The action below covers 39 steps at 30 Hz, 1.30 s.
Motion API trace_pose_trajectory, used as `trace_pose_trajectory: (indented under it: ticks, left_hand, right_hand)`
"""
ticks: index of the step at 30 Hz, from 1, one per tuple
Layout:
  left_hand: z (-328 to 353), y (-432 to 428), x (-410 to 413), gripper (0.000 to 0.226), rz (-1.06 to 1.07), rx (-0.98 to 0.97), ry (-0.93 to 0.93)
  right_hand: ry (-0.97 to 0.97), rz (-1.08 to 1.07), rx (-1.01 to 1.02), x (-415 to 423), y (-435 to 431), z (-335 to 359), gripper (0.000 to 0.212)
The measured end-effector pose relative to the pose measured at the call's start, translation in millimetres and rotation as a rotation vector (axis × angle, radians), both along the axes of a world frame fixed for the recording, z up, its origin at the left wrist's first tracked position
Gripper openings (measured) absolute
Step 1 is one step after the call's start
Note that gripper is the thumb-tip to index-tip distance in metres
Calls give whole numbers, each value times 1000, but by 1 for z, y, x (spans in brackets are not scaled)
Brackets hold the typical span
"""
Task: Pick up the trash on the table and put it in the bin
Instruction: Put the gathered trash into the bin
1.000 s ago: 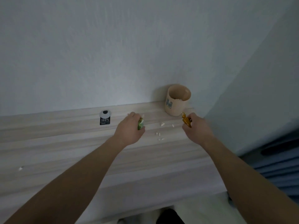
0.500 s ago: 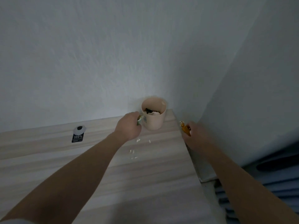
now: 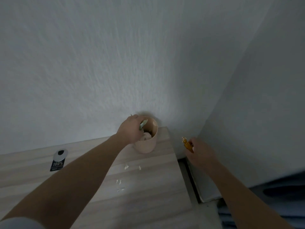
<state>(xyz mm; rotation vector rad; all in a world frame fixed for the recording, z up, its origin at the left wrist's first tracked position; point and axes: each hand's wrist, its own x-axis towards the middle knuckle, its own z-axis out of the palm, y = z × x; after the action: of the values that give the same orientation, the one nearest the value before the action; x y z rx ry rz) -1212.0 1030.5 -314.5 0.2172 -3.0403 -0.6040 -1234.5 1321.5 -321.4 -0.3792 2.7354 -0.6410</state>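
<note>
A small beige bin (image 3: 149, 145) stands at the table's far right corner against the wall, with crumpled trash inside. Over its left rim my left hand (image 3: 131, 128) is closed on a green wrapper (image 3: 143, 123) that points into the opening. My right hand (image 3: 198, 150) hovers beyond the table's right edge, closed on a gold-orange wrapper (image 3: 187, 144). Several tiny white scraps (image 3: 126, 167) lie on the wooden table (image 3: 148, 195) in front of the bin.
A black and white tag (image 3: 58, 160) printed with "100%" lies on the table at the left. White walls meet in a corner behind the bin. A gap and a pale ledge (image 3: 204, 184) run along the table's right side, with dark blue fabric beyond.
My left hand has carried the green wrapper from the table surface up over the bin's rim. My right hand stays beside the table with the gold wrapper. The view has shifted right.
</note>
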Motion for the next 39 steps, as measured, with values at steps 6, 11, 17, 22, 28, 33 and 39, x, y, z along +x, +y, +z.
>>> trace_pose_trajectory:
  ticks: [6,11,17,22,28,33,39]
  left_hand:
    - [-18,-3,-31,35,-5,10,17]
    - [-30,-6,-43,43,-64,-29,-18]
    - [-30,-11,-34,77,-65,-54,-73]
    - [-29,-22,-22,84,-30,-109,-30]
    - [-21,-46,9,66,25,-210,16]
    - [-12,-79,51,66,120,-252,24]
    - [-11,-120,101,65,210,-238,14]
  right_hand:
    - [-9,-31,12,-22,3,-15,15]
    - [-29,-34,42,-30,4,-24,15]
    - [-31,-36,40,-36,1,-23,13]
    - [3,-2,57,-34,-7,-20,13]
    - [25,51,58,-34,-35,-14,15]
    - [123,144,73,-38,-86,-9,16]
    - [151,265,98,-47,-144,-3,24]
